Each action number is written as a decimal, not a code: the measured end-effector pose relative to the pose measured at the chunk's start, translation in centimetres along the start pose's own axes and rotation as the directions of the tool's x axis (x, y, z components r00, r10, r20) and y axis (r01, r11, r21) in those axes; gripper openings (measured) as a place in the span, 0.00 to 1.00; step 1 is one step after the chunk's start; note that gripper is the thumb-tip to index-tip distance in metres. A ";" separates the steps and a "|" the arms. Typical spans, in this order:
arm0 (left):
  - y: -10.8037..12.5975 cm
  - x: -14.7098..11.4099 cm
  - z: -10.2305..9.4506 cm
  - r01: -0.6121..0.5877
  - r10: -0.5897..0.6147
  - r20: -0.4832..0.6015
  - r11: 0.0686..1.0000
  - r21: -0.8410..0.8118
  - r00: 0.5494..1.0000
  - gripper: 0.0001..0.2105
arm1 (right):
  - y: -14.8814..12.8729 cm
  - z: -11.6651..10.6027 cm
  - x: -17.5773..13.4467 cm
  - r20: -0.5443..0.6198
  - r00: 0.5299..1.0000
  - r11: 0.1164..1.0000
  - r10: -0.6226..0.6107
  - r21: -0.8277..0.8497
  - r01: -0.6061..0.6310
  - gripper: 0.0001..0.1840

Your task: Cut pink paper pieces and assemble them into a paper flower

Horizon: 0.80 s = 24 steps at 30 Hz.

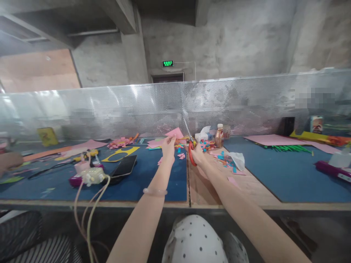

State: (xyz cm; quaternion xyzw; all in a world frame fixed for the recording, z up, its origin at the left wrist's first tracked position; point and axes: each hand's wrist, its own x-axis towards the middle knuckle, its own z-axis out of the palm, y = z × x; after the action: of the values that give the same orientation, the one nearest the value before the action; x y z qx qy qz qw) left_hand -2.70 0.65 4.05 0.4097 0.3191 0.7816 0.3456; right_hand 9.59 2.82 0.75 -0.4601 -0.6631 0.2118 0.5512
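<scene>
Pinched in my left hand (168,147) is a piece of pink paper (175,133), held above the table. My right hand (197,154) is wrapped round a pair of scissors (191,155) with orange-red handles. The blades point up and away from me, just right of the paper and apart from it. Small pink scraps (181,156) lie on the blue mat beneath my hands. Behind my right hand is a pile of colourful cut bits (207,145), partly hidden by it.
A bottle (219,136) with a white cap stands behind my right hand. On the left are a black phone (122,168), a power strip with cables (94,176), a yellow cut-out sheet (120,153) and another person's hand (9,162). Pink sheets (274,139) lie at right, before a perforated metal partition (131,109).
</scene>
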 end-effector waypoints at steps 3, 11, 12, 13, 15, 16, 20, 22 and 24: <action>-0.3 0.2 0.2 -0.022 0.021 0.043 1.000 0.003 0.999 0.13 | -0.7 -0.3 -0.2 -0.018 0.999 0.998 0.041 0.041 -0.040 0.13; 0.4 1.0 0.9 -0.137 0.139 0.085 0.990 -0.037 0.987 0.10 | -1.2 -0.3 -1.0 0.058 0.998 1.000 0.007 -0.021 -0.006 0.10; 0.6 1.2 1.1 -0.161 0.163 0.060 0.986 -0.034 0.985 0.10 | -1.3 -0.3 -1.1 0.072 0.997 1.000 0.001 -0.025 0.001 0.10; 0.9 1.5 1.2 -0.189 0.190 0.034 0.982 -0.027 0.981 0.09 | -1.4 -0.2 -1.3 0.085 0.996 0.999 -0.004 -0.037 0.008 0.10; 1.5 2.1 1.5 -0.235 0.235 0.005 0.972 0.015 0.972 0.09 | -1.8 -0.1 -1.7 0.107 0.994 0.998 -0.015 -0.067 0.022 0.09; 1.8 2.3 1.6 -0.258 0.259 -0.020 0.965 0.054 0.966 0.09 | -2.0 -0.1 -1.9 0.120 0.993 0.997 -0.018 -0.077 0.028 0.08; 3.4 2.8 2.0 -0.261 0.264 -0.036 0.962 0.086 0.964 0.10 | -2.2 0.3 -2.6 0.168 0.984 0.997 -0.055 -0.046 0.064 0.07; 4.0 2.7 2.0 -0.238 0.239 -0.018 0.970 0.038 0.971 0.11 | -2.2 0.5 -2.8 0.162 0.984 0.997 -0.071 0.007 0.071 0.08; 4.5 2.4 2.0 -0.213 0.213 0.004 0.977 0.010 0.977 0.11 | -2.1 0.8 -3.0 0.148 0.987 0.997 -0.057 0.063 0.048 0.10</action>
State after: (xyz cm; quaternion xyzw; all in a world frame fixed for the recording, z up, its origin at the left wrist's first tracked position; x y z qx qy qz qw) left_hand -3.28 0.50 9.49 0.4441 0.2770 0.8120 0.2584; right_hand 7.97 -0.58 0.60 -0.4088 -0.7080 0.2507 0.5184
